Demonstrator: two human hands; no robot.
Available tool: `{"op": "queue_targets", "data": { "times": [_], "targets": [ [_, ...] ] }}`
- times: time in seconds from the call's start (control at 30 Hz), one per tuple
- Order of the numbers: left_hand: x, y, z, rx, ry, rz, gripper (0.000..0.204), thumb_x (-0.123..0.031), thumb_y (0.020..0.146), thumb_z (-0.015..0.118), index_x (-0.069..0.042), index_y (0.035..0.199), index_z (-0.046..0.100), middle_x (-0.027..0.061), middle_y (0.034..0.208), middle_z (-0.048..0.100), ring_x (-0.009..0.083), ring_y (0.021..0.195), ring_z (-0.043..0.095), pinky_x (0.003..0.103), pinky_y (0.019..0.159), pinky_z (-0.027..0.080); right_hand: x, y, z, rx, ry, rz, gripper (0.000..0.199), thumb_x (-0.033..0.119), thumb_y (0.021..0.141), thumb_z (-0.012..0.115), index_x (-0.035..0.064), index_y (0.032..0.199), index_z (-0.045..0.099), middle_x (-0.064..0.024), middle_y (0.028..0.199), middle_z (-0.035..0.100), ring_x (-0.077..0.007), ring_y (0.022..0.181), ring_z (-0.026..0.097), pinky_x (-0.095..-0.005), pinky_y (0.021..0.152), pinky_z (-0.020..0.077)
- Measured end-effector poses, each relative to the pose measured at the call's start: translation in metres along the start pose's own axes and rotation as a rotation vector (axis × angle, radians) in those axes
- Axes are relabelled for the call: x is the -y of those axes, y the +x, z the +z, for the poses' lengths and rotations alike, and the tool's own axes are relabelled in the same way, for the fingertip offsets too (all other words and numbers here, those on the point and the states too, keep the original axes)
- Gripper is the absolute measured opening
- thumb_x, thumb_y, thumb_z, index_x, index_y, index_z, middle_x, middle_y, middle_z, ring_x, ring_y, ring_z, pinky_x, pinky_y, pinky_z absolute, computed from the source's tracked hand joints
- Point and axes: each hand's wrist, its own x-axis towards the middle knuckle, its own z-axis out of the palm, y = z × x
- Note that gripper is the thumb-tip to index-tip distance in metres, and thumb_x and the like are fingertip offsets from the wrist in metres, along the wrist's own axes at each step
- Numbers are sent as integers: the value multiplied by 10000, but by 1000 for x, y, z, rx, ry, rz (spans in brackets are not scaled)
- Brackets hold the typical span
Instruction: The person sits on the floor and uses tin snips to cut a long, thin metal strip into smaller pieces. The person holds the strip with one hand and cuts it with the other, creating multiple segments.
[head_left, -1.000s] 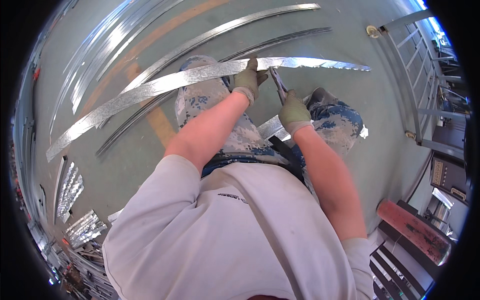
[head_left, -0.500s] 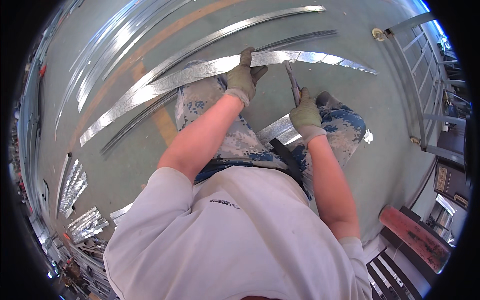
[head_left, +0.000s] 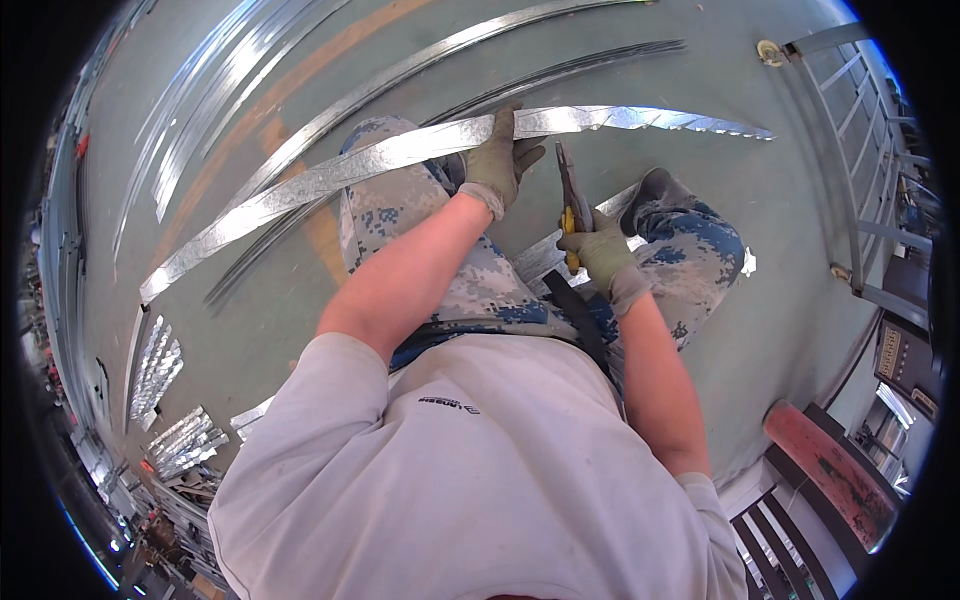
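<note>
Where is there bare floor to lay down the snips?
Bare green floor lies right of the right knee, up to the metal rack. Another patch sits left of the left leg, below the long metal strip that the left hand grips. The far floor is crowded with strips.

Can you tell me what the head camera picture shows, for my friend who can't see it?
A person's gloved left hand grips a long shiny metal strip held across their knees, while the gloved right hand holds yellow-handled snips beside it. More metal strips lie on the green floor.
</note>
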Motion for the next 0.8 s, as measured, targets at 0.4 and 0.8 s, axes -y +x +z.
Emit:
{"op": "queue_targets", "data": {
  "times": [0.4, 0.8],
  "targets": [
    [-2, 2, 1, -9, -35, -22, 422, -386, 1192, 591, -146, 1536, 636, 108, 1356, 721, 277, 1134, 782, 457, 988, 684, 29, -13, 13, 36, -51, -20, 590, 191, 883, 824, 16, 1430, 690, -118, 1082, 763, -215, 939, 703, -361, 851, 569],
    [1, 3, -5, -33, -25, -46, 400, -410, 1174, 621, -173, 1491, 676, 119, 1188, 750, 243, 983, 776, 399, 893, 667, 27, -7, 24, 44, -74, -79, 489, 156, 914, 769, 24, 1380, 702, -76, 927, 716, -173, 733, 646, -353, 673, 548]
  ]
}}
